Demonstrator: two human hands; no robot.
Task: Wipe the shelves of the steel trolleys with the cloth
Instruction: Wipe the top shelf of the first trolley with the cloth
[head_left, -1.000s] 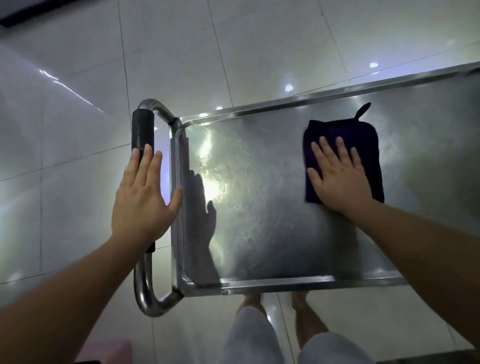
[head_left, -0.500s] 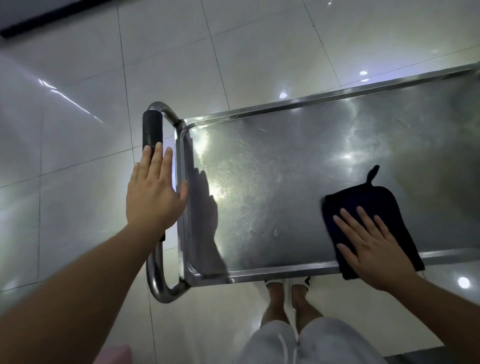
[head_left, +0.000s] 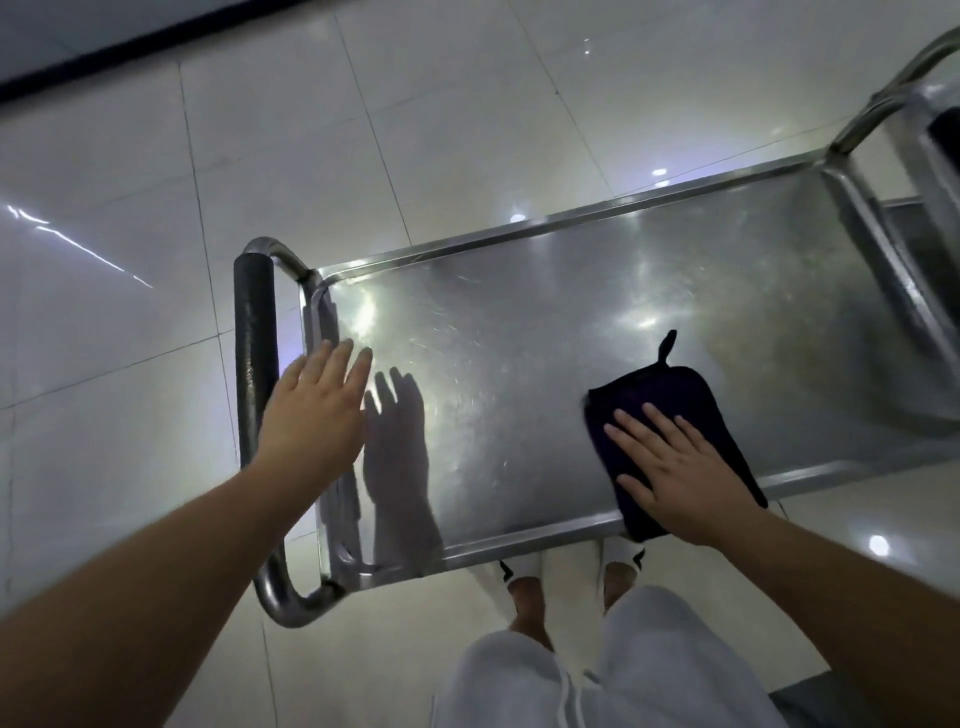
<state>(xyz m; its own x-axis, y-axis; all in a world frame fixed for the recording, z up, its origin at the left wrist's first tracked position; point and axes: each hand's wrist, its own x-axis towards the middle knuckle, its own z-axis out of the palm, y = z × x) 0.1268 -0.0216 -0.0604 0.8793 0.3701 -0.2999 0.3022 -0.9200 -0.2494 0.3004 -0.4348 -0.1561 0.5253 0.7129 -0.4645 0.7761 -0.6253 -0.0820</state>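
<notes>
Above a glossy tiled floor (head_left: 156, 182), the trolley's top shelf (head_left: 519, 364) gleams. The left hand (head_left: 317, 415), fingers straight, has left the foam handle (head_left: 253, 353); the dark cloth (head_left: 670, 415) stays under the right hand's (head_left: 680, 467) flat fingers at the near rim, mid-wipe.

My hands over the trolley's top shelf

The shelf (head_left: 519, 374) spreads before me; its handle (head_left: 253, 374) runs along its left end. My left hand (head_left: 317, 415) is over that left edge, beside the handle. My right hand (head_left: 675, 478) lies flat on the cloth (head_left: 675, 395), which overlaps the near rim. A second trolley (head_left: 914, 171) stands beyond the right end.
</notes>
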